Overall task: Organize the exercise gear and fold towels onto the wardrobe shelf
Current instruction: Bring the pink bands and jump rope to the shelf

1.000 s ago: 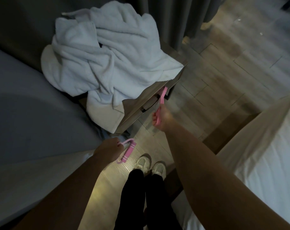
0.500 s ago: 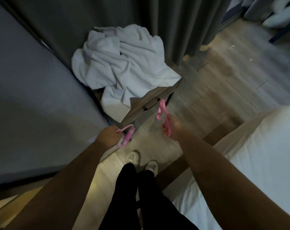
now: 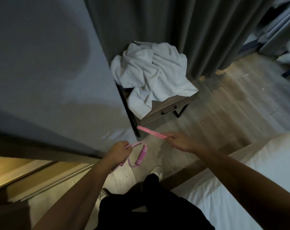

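- The left hand [image 3: 119, 151] is curled round the thin tube of a pink pull loop [image 3: 137, 143]; its foam grip [image 3: 141, 154] hangs just beside the hand.
- A flat pink band [image 3: 151, 132] is pinched in the right hand [image 3: 180, 141].
- Both are judged light, soft and stretchy, best held near the middle.
- White towels [image 3: 151, 70] are heaped on the small tabletop [image 3: 174, 101]; floppy, best taken by the corners.
- A strip of floor [image 3: 224, 113] is left between the bed [image 3: 240, 188] and the grey wall [image 3: 49, 72]; the tabletop's sharp corner is near.

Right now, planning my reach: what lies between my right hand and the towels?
Head view: the pink band held by the right hand, a strip of floor, then the nightstand's drawer front below the towels.
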`<state>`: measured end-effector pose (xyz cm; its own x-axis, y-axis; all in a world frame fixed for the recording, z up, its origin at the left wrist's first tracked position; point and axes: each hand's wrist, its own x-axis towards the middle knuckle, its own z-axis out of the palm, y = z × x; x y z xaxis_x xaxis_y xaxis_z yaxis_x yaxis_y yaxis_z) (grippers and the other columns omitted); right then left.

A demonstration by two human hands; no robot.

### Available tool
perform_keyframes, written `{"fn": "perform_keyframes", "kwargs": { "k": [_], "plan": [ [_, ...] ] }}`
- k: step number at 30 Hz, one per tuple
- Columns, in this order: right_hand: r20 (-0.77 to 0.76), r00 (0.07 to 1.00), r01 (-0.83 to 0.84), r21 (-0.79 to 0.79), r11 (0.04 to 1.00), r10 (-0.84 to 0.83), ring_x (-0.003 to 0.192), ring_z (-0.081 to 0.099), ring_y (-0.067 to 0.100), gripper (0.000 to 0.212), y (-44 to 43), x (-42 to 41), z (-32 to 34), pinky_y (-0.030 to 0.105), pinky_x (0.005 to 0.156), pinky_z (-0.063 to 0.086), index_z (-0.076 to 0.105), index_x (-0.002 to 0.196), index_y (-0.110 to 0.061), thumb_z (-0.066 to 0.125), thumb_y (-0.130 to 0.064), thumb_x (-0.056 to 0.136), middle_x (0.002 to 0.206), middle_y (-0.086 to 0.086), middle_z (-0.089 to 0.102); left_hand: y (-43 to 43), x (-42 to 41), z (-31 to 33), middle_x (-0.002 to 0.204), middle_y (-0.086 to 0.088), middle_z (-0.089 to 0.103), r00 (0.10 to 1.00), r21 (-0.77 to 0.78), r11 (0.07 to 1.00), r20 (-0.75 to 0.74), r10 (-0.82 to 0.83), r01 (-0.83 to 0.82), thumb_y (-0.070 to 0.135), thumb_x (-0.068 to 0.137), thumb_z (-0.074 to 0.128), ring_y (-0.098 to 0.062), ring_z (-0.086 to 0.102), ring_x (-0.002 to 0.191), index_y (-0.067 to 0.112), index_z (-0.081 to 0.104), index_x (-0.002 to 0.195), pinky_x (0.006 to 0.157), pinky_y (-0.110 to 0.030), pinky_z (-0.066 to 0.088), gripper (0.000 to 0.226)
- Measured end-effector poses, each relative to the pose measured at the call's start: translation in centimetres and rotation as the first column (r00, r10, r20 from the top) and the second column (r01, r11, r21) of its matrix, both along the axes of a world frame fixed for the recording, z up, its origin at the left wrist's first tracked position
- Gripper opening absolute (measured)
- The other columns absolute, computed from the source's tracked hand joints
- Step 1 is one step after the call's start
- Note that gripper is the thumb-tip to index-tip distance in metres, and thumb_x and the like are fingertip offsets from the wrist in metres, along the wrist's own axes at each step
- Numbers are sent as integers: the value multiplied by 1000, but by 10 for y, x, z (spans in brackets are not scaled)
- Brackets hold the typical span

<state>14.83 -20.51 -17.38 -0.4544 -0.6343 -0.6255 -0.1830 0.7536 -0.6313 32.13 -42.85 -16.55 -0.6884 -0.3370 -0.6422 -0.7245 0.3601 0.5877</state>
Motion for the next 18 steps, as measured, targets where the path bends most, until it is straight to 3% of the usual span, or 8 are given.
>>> {"fn": "perform_keyframes", "kwargs": {
  "k": [2,5,7,10,12,15,18],
  "plan": [
    [-63,987,-143,29,989,145,117,57,21,42,-14,14,8,38,100,46,44,143,-39,40,-47,101,136,2,58,-10,22,3,70,-18,53,1000,21,1000,-1,14,-14,15,95,47,-26,48,54,-1,55,85,52,-37,38,21],
    [-138,945,-291,62,955,297,118,56,23,41,-37,36,23,39,101,45,42,142,-45,42,-45,101,138,4,57,-32,59,9,72,-21,51,998,64,996,6,64,-64,10,96,46,-28,47,58,-4,54,89,56,-39,37,18],
    [-188,910,-364,64,929,369,120,55,23,41,-59,55,32,40,102,44,41,142,-45,42,-44,101,139,4,56,-52,86,14,73,-21,61,999,-3,999,4,50,-50,13,96,48,-34,55,58,1,59,87,55,-42,44,18],
    [-230,865,-446,56,893,447,122,55,20,43,-95,90,44,32,103,41,41,143,-43,47,-39,100,141,1,55,-87,133,20,81,-18,68,1000,-146,989,4,-5,6,21,96,51,-36,65,72,5,65,90,62,-42,51,22],
    [-249,849,-471,41,881,466,127,52,18,45,-117,117,48,22,101,37,43,144,-38,51,-37,99,144,-2,52,-111,168,20,76,-14,67,999,-185,982,-14,42,-43,24,95,55,-33,62,65,6,64,85,56,-38,48,22],
    [-313,827,-489,13,872,468,134,44,17,54,-149,166,51,18,106,29,41,147,-25,56,-37,97,149,2,45,-143,228,18,68,-18,56,973,-36,973,-26,229,-230,19,96,54,-25,50,53,1,59,85,48,-33,39,22],
    [-362,793,-534,-29,845,489,135,43,20,62,-181,215,57,26,111,30,36,149,-16,60,-34,95,150,7,43,-173,287,25,74,-13,59,922,83,919,61,382,-386,17,97,55,-20,52,59,0,64,92,50,-26,43,20]
  ]
}}
